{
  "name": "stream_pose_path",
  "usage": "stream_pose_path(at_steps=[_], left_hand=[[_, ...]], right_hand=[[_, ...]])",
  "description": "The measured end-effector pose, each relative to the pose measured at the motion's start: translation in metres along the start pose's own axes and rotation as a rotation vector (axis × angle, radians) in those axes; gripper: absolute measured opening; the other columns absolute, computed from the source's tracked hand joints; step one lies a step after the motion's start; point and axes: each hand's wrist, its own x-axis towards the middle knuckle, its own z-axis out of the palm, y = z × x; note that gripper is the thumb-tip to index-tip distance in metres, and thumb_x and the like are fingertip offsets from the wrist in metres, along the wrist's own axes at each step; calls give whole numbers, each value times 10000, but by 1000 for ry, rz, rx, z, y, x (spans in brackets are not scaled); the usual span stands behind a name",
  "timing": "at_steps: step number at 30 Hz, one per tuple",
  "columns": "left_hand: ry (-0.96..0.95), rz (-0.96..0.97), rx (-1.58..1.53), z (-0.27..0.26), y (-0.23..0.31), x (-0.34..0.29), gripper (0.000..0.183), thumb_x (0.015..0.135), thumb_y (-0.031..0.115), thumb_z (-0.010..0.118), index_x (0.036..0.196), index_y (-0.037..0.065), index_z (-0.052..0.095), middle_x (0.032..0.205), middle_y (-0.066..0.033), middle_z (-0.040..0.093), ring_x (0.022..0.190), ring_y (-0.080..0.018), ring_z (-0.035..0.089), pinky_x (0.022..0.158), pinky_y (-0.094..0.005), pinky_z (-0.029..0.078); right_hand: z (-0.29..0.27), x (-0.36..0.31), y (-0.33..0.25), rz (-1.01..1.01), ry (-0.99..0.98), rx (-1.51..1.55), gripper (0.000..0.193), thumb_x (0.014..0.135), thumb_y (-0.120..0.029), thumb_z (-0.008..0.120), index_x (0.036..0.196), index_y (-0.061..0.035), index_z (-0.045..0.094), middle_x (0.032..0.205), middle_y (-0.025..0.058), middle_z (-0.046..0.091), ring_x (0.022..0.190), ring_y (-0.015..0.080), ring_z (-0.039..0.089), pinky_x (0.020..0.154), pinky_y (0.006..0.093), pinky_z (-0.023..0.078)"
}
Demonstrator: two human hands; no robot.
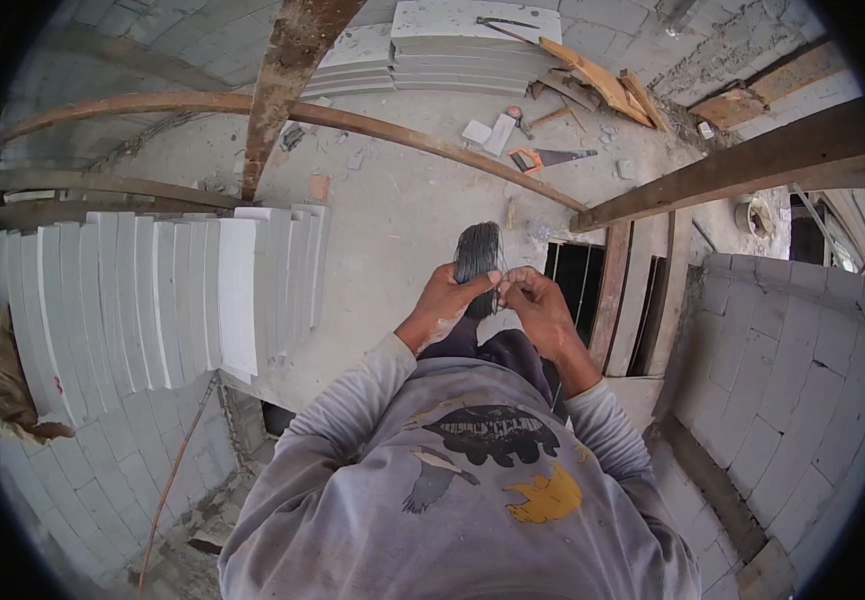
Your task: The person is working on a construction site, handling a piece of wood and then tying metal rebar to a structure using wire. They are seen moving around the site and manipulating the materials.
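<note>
Dark wire bundle [478,250] held ahead of torso [453,430]

Pale slabs [238,290] stood on edge at left, presumably to save room. Left hand [441,305]: fingers curled around the bundle, likely keeping it together. Right hand [550,310]: fingers pinched together on loose strands [490,305], apparently for finer control.

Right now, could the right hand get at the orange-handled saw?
Probably not: the saw lies ahead on the floor, past a wooden bar, and the right hand is occupied at the dark wire bundle.

Block walls [768,375], stacked slabs [239,290] and rough timbers [733,168] show a building site.
</note>
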Motion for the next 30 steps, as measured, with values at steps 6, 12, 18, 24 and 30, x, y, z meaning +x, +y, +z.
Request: stream_pose_path(at_steps=[6,12,18,24,30], left_hand=[[-243,-68,0,55,-2,49,247,903,196,733,1009,-20,676,895,-77,704,750,-146,676,710,-283,543],[-371,-65,-2,77,-1,60,223,910,201,730,969,-11,691,877,-47,711,733,-104,656,699,-259,524],[-441,-107,-9,94,-7,51,260,905,179,720,1025,-42,656,888,-100,704,777,-159,690,721,-307,561],[-500,10,333,94,-27,43,417,911,427,700,1047,33,673,925,9,646,828,-92,564,743,-250,444],[-196,930,1109,59,-62,3,531,923,481,668,1252,74,579,1094,-63,621,969,-124,559,843,-270,450]], right_hand=[[-35,-13,-28,-67,132,190,117,961,-122,586,1014,-19,567,889,29,592,731,92,578,630,253,482],[-43,-33,-21,-77,257,281,56,978,-75,577,1006,-27,582,893,2,593,829,94,554,813,273,460],[-43,-51,-10,-141,381,176,135,945,-101,559,1030,-1,587,880,30,607,802,98,551,761,253,446],[-38,-59,6,-154,553,139,177,984,-140,553,858,-16,559,760,88,625,711,142,619,660,289,518],[-27,-77,17,-279,383,-428,415,974,-357,551,864,25,671,828,104,654,779,204,564,739,394,461]])
